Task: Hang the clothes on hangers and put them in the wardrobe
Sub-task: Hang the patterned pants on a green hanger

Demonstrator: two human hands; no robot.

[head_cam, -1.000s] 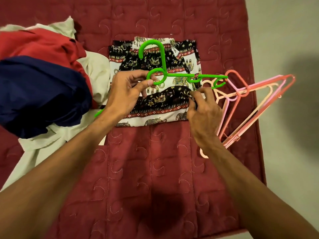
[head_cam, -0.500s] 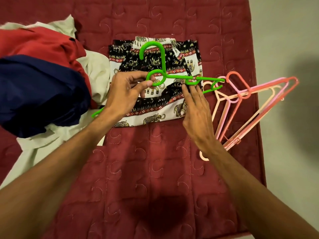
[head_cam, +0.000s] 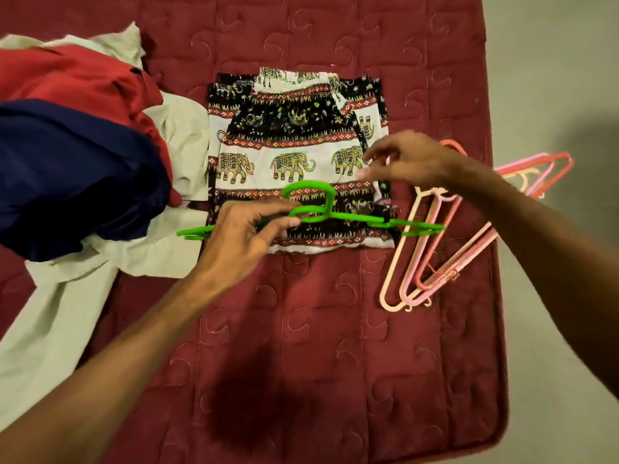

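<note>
And the green hanger (head_cam: 351,220) has moved! A second ago it sat up by the waistband of the elephant-print trousers (head_cam: 284,135). Now the left hand (head_cam: 248,234) has drawn it down to the near hem, fingers and thumb clamped on the bar just below the hook, the frame tipped almost edge-on to us.

The right hand (head_cam: 407,160) has let go of the fold it was pinching. It hovers over the trousers' right edge, fingers loosely apart, gripping nothing I can see, though it is a little blurred.

The trousers lie folded flat on the maroon quilted bed (head_cam: 301,346), more of the elephant row showing than before. Whether any cloth has passed over the bar at the right end, I can't tell.

My read: the hanger is lined up at the hem for threading, so the hanging itself isn't done. The pink hangers (head_cam: 435,262) wait just to the right, and the pile of clothes (head_cam: 77,175) lies to the left.
</note>
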